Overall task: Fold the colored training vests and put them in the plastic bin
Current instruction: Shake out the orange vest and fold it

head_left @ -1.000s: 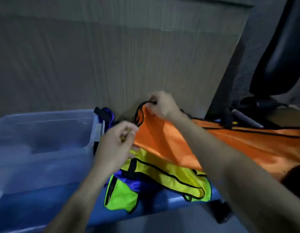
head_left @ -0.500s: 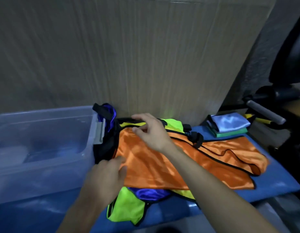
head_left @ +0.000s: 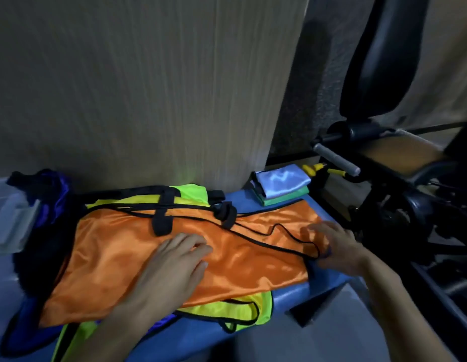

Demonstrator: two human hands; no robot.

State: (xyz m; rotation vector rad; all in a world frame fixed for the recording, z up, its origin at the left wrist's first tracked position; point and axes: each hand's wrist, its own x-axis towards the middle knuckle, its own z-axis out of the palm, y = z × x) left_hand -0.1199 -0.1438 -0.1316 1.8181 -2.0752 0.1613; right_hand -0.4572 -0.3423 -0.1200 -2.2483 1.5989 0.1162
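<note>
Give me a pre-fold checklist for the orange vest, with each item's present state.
1. Shiny orange vest spread flat on top of the pile: ok.
2. Left hand pressing flat on it: ok.
3. Right hand at its right edge, grip blurred: cannot tell.
4. Black straps lying across the orange fabric: not ok.
5. Neon yellow vests underneath kept separate: cannot tell.
6. Clear plastic bin within reach at left: ok.

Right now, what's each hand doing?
Left hand: open, flat on the orange vest.
Right hand: blurred at the vest's right edge; grip cannot be told.
</note>
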